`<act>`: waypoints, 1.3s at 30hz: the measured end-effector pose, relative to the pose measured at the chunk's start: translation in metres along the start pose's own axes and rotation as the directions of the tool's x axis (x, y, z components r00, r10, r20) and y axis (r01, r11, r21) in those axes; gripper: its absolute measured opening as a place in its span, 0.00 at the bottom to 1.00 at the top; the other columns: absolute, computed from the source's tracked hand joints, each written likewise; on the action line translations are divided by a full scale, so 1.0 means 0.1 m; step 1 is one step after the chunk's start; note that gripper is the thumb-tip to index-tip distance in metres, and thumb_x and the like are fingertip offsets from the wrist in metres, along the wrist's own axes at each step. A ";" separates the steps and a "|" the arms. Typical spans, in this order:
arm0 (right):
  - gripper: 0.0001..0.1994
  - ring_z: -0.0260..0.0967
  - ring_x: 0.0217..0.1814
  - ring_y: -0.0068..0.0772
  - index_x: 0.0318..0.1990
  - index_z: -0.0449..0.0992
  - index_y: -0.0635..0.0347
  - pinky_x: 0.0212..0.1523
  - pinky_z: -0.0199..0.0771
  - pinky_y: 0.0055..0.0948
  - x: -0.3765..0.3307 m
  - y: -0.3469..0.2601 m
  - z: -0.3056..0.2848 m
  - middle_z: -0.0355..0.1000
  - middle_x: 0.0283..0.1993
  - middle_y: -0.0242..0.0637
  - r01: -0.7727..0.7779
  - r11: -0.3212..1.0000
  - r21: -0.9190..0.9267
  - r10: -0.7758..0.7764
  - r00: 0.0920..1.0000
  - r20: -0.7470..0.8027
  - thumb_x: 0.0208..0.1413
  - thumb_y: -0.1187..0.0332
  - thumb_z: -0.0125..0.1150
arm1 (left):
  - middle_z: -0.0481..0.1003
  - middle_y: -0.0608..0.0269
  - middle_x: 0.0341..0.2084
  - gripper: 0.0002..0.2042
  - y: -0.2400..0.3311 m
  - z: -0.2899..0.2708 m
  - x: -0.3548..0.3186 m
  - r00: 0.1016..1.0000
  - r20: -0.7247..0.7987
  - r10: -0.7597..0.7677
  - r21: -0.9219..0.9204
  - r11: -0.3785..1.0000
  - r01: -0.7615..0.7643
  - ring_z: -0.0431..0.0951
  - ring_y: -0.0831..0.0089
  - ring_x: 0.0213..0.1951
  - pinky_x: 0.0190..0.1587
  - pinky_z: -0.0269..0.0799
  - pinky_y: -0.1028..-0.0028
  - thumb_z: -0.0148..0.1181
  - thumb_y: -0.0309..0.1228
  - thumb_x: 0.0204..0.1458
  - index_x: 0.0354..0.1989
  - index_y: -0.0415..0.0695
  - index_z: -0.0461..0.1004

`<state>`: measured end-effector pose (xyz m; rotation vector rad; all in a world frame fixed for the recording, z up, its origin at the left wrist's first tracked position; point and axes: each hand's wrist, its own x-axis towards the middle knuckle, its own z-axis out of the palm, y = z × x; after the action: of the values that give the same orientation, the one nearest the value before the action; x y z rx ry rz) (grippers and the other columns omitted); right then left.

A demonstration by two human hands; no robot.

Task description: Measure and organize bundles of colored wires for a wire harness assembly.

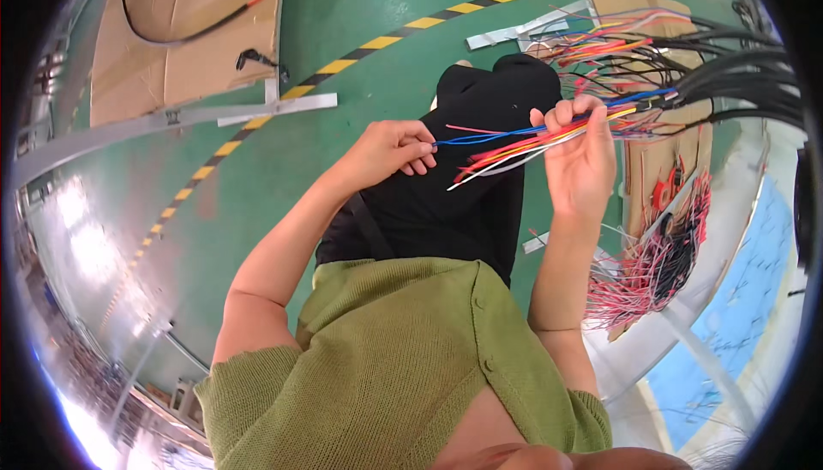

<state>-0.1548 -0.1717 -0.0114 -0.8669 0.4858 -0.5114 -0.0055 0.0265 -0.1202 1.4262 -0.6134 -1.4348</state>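
Note:
My left hand is closed in a pinch on the ends of twisted blue wires. These wires stretch across to my right hand, whose fingers wrap round a bundle. Red, yellow and white wires fan out from that grip toward the left, their loose ends hanging over my black-clad lap. To the right of my right hand, the bundle runs into thick black cables. More thin coloured wires spread from the other cable ends just beyond it.
A heap of red and black wires lies on cardboard at the right. On the far left, a cardboard sheet carries a black cable with red ends. Metal bars edge both sides. Yellow-black tape curves across the green floor.

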 end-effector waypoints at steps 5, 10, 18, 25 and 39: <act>0.10 0.59 0.35 0.25 0.36 0.63 0.57 0.60 0.59 0.41 0.21 0.10 0.09 0.59 0.32 0.29 -0.065 0.966 0.249 0.048 0.996 0.072 0.67 0.62 0.44 | 0.79 0.58 0.34 0.09 -0.04 -0.19 -0.12 0.994 0.110 0.009 -0.215 0.977 0.015 0.80 0.75 0.35 0.37 0.76 0.78 0.50 0.30 0.60 0.42 0.37 0.72; 0.09 0.59 0.36 0.26 0.36 0.63 0.56 0.61 0.59 0.43 0.35 0.20 0.16 0.59 0.33 0.30 -0.092 0.966 0.242 0.061 0.989 0.134 0.67 0.62 0.44 | 0.79 0.56 0.36 0.10 0.06 -0.39 -0.35 0.986 0.165 0.028 -0.258 0.966 0.016 0.80 0.73 0.37 0.38 0.76 0.77 0.49 0.29 0.61 0.44 0.36 0.71; 0.11 0.54 0.31 0.23 0.32 0.60 0.55 0.50 0.65 0.35 0.43 0.22 0.14 0.54 0.27 0.27 -0.018 0.994 0.105 0.013 0.999 0.045 0.66 0.62 0.45 | 0.79 0.57 0.35 0.10 0.21 -0.49 -0.46 0.981 0.192 0.014 -0.218 0.975 0.028 0.81 0.73 0.35 0.37 0.77 0.76 0.48 0.28 0.60 0.43 0.35 0.72; 0.12 0.48 0.26 0.20 0.30 0.63 0.56 0.34 0.56 0.23 0.39 0.24 0.10 0.52 0.23 0.26 0.045 0.998 0.052 -0.044 0.999 -0.010 0.66 0.61 0.47 | 0.79 0.59 0.28 0.09 0.22 -0.39 -0.38 0.991 0.103 0.084 -0.038 0.996 -0.080 0.80 0.76 0.32 0.32 0.76 0.78 0.49 0.29 0.58 0.35 0.36 0.74; 0.12 0.44 0.25 0.19 0.30 0.63 0.56 0.29 0.54 0.22 0.28 0.22 -0.01 0.48 0.22 0.25 0.048 0.994 0.094 -0.042 0.997 -0.068 0.66 0.62 0.47 | 0.77 0.63 0.25 0.07 0.10 -0.12 -0.20 0.948 0.124 0.294 0.299 0.900 -0.318 0.79 0.75 0.28 0.33 0.75 0.76 0.50 0.27 0.59 0.32 0.37 0.72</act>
<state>-0.1288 -0.1774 -0.0352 -0.7726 0.4989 -0.6012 0.0049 0.0434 -0.1044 1.4437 -1.1073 -1.1780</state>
